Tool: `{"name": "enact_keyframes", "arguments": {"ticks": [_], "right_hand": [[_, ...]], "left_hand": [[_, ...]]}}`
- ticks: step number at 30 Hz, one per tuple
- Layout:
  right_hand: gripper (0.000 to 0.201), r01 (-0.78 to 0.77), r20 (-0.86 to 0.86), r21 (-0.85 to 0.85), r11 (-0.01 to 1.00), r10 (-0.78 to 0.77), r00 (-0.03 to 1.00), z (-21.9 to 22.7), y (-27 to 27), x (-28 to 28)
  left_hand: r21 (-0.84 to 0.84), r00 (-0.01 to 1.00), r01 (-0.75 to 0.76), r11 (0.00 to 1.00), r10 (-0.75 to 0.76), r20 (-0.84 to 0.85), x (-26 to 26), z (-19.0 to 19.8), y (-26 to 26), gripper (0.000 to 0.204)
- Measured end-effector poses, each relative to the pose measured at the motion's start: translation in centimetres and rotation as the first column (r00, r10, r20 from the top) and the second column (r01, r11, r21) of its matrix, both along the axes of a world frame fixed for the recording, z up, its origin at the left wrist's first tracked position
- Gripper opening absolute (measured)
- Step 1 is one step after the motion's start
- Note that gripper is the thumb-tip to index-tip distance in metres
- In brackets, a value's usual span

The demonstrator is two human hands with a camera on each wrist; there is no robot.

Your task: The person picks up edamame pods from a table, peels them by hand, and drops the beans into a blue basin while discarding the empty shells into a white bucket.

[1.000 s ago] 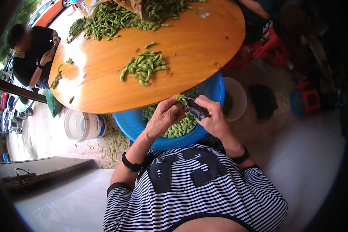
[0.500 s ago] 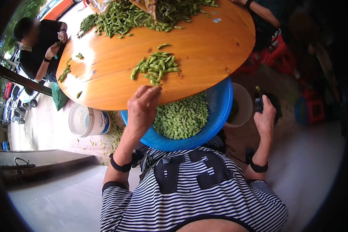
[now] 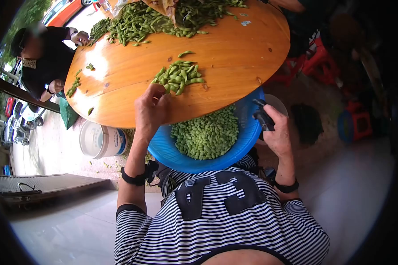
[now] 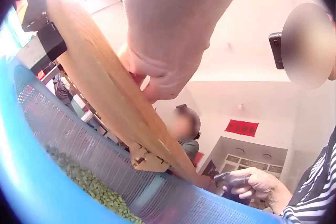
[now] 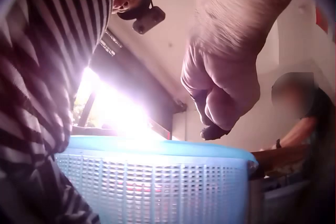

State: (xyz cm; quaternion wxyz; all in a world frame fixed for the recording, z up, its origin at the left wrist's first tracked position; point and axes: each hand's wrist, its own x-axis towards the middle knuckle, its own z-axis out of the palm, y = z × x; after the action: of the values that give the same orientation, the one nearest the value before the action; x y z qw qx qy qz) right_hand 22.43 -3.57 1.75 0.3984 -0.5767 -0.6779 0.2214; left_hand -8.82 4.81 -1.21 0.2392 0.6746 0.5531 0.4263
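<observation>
My left hand (image 3: pixel 151 112) reaches over the table's near edge, fingers bent, with fingertips right at a small pile of green soybean pods (image 3: pixel 181 76); I cannot tell whether it pinches a pod. In the left wrist view those fingertips are hidden behind the wooden tabletop (image 4: pixel 105 77). Over the right rim of a blue basket (image 3: pixel 194 166), my right hand (image 3: pixel 278 134) grips a small black hand tool (image 3: pixel 264 118), its narrow end pointing away from me. Shelled green beans (image 3: pixel 208 134) cover the basket's bottom.
A big heap of pods (image 3: pixel 141 24) lies at the table's far side. On the floor stand a white bucket (image 3: pixel 93 141) to the left and a pale tub (image 3: pixel 276 106) behind the right hand. A person in black (image 3: pixel 44 62) sits at the left; red stools (image 3: pixel 320 66) stand right.
The hands parted from above the basket. My left hand went to the pod pile, then shifted slightly left; my right hand swung out right with the tool and came back to the basket rim.
</observation>
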Motion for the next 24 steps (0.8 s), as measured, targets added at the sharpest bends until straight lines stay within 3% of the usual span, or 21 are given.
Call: {"name": "enact_keyframes", "arguments": {"ticks": [1, 2, 3, 5, 6, 7, 8, 9, 12, 16, 19, 21, 22, 24], "right_hand": [[0.02, -0.055, -0.074, -0.015, 0.998, 0.054, 0.996, -0.1, 0.1, -1.0], [0.022, -0.134, -0.164, -0.079, 0.988, 0.119, 0.979, -0.1, 0.2, -1.7], [0.026, -0.176, -0.224, -0.141, 0.974, 0.141, 0.964, -0.1, 0.2, -2.6], [0.029, -0.31, -0.546, -0.139, 0.94, 0.188, 0.816, -0.9, 0.5, -4.1], [0.031, -0.397, -0.618, -0.238, 0.887, 0.177, 0.766, -0.5, 0.8, -4.4], [0.032, -0.483, -0.684, -0.322, 0.814, 0.152, 0.713, -0.1, 1.2, -4.5], [0.033, -0.551, -0.792, -0.273, 0.789, 0.14, 0.594, -0.5, 1.4, -4.8], [0.033, -0.545, -0.791, -0.277, 0.792, 0.134, 0.597, -0.5, 1.5, -4.9], [0.032, -0.582, -0.906, -0.22, 0.783, 0.058, 0.42, -0.8, 1.4, -4.7], [0.03, -0.598, -0.891, -0.261, 0.758, 0.05, 0.452, -1.0, 1.0, -4.3], [0.029, -0.584, -0.887, -0.246, 0.773, 0.062, 0.457, -1.2, 0.9, -4.4], [0.028, -0.496, -0.787, -0.251, 0.831, 0.123, 0.604, -1.7, 1.0, -4.5], [0.028, -0.494, -0.787, -0.252, 0.832, 0.121, 0.605, -1.8, 1.1, -4.3], [0.027, -0.602, -0.899, -0.201, 0.773, 0.098, 0.426, -2.0, 1.3, -3.9]], "left_hand": [[-0.103, 0.97, -0.066, 0.992, 0.088, 0.228, 0.0, -0.3, -0.1, 0.01], [-0.045, 0.919, 0.028, 0.999, -0.008, 0.393, 0.0, -0.1, -0.4, 0.009], [-0.046, 0.919, 0.034, 0.998, -0.013, 0.394, 0.4, 0.2, -1.0, 0.009], [-0.155, 0.741, 0.269, 0.951, -0.102, 0.663, 2.0, 0.8, -2.4, 0.012], [-0.174, 0.679, 0.334, 0.926, -0.109, 0.726, 3.4, 0.8, -3.2, 0.014], [-0.182, 0.684, 0.396, 0.9, -0.157, 0.713, 4.7, 1.0, -3.8, 0.012], [-0.171, 0.655, 0.439, 0.882, -0.184, 0.733, 5.7, 0.8, -4.3, 0.011], [-0.16, 0.626, 0.48, 0.862, -0.209, 0.751, 6.5, 0.7, -4.6, 0.01], [-0.165, 0.591, 0.475, 0.864, -0.175, 0.787, 7.8, 0.7, -4.6, 0.008], [-0.155, 0.613, 0.417, 0.896, -0.151, 0.775, 8.6, 0.4, -4.8, 0.007], [-0.136, 0.683, 0.384, 0.913, -0.182, 0.707, 8.7, 0.4, -4.9, 0.007], [-0.163, 0.732, 0.364, 0.917, -0.173, 0.659, 8.7, 0.6, -5.0, 0.008], [-0.164, 0.731, 0.366, 0.916, -0.174, 0.659, 8.7, 0.8, -5.1, 0.008], [-0.147, 0.743, 0.356, 0.923, -0.184, 0.644, 8.7, 1.0, -5.3, 0.01]]}}
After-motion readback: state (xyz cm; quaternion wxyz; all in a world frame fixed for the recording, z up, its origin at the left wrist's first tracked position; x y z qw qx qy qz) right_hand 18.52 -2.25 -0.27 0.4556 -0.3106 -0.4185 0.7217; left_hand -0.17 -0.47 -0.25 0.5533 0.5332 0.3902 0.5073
